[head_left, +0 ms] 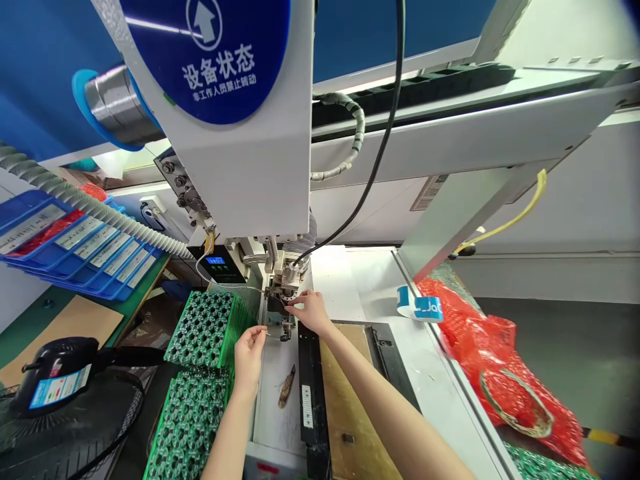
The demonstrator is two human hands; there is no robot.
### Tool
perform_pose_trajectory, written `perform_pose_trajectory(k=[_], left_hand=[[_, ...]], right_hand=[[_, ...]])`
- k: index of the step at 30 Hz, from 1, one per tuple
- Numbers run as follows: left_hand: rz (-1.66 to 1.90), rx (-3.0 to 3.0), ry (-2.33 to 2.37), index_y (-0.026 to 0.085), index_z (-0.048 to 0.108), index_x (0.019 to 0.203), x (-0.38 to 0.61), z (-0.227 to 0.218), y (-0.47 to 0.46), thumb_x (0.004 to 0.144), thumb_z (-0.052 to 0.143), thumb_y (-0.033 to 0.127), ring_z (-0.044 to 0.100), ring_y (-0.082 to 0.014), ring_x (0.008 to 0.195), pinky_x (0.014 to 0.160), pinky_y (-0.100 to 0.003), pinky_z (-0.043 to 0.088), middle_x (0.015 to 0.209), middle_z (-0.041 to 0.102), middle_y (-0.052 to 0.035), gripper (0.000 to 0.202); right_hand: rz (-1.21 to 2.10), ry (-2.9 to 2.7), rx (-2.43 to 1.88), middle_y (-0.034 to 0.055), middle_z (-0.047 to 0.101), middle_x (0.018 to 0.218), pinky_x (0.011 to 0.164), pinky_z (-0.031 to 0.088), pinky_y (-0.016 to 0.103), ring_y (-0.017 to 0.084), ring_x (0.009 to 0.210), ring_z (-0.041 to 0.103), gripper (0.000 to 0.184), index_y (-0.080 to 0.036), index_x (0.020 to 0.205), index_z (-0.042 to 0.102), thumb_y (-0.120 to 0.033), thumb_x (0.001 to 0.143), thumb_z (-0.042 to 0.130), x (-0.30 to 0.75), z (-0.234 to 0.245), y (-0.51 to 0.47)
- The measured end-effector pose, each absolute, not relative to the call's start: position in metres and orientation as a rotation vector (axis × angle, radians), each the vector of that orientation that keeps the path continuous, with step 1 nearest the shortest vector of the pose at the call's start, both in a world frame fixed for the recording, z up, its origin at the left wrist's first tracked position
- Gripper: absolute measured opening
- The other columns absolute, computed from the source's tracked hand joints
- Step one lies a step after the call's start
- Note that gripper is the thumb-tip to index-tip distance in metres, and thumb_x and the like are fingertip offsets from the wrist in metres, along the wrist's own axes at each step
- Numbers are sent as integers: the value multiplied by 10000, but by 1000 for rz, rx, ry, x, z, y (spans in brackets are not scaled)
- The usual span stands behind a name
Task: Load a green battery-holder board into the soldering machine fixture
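My left hand (251, 353) is closed in a pinch beside the stacked green boards, at the lower front of the machine head (287, 283). From its fingertips a thin wire (273, 335) runs toward a small dark fitting (286, 331). Just right of the head's lower end is my right hand (311, 312), thumb and forefinger drawn together against the mechanism. Whatever lies between those fingertips is too small to make out. A pale thin tube (233, 287) leads into the head from a black control box (217, 263) with a lit blue display.
Stacks of green circuit boards (203, 327) stand at left, near a black fan (65, 400). A black-railed fixture (345, 400) lies under my right forearm. A brown scrap (287, 387) rests on the white bed. Red bubble wrap (500, 373) is at right; a black cable (383, 147) hangs above.
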State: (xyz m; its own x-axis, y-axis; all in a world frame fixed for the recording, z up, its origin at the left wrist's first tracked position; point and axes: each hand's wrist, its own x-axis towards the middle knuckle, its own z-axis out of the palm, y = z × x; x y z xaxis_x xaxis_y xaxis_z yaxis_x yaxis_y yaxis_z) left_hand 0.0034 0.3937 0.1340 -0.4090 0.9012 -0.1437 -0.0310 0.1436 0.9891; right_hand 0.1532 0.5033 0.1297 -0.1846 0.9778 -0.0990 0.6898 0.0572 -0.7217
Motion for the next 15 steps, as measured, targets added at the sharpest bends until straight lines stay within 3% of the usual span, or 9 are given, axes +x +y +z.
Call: perform_pose_trajectory(k=[6,15], left_hand=[[1394,789,1589,138,637,805,3,127,384,624,670,459,587,-211,833,783,-319,448,837,648,-88,370],[1396,727,1575,139,627,801,4,119,374,606,675,469,580,-205,814,764,-315,445,817,635,-77,386]], right_hand=[[1006,-1962,-1699,60,558,1019,891,358,423,241,1050,449,168,-178,867,660,-318,789,612,152,128,504],[1147,-1889,-1638,46,592,1001,882,408,411,201,979,525,130,-148,836,626,-275,818,605,152,127,505]])
